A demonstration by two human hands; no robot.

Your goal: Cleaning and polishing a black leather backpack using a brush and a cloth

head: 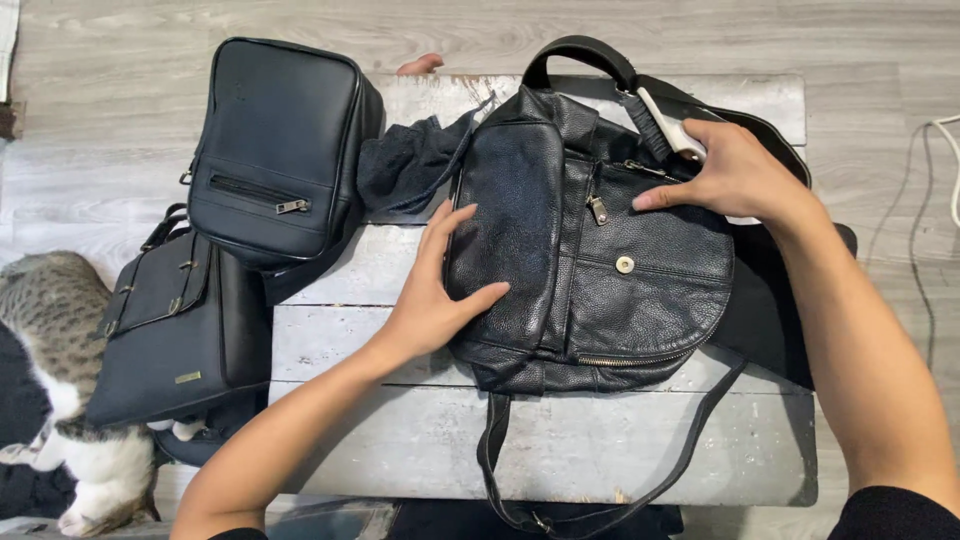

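A black pebbled-leather backpack [600, 260] lies flat on a weathered grey wooden table [580, 450], its straps trailing off the near edge. My left hand [435, 295] rests flat on the bag's left side pocket, fingers spread. My right hand [735, 175] presses on the bag's upper right, near a zip pull, and grips a small white object [672, 128] between thumb and palm. A round metal snap [625, 264] shows on the front flap.
A dark cloth [405, 165] lies at the bag's upper left. A black zip bag [275, 150] and a black satchel [175, 335] stand left of the table. A tabby-and-white cat [60, 400] lies on the floor at far left. A white cable [940, 170] runs along the right.
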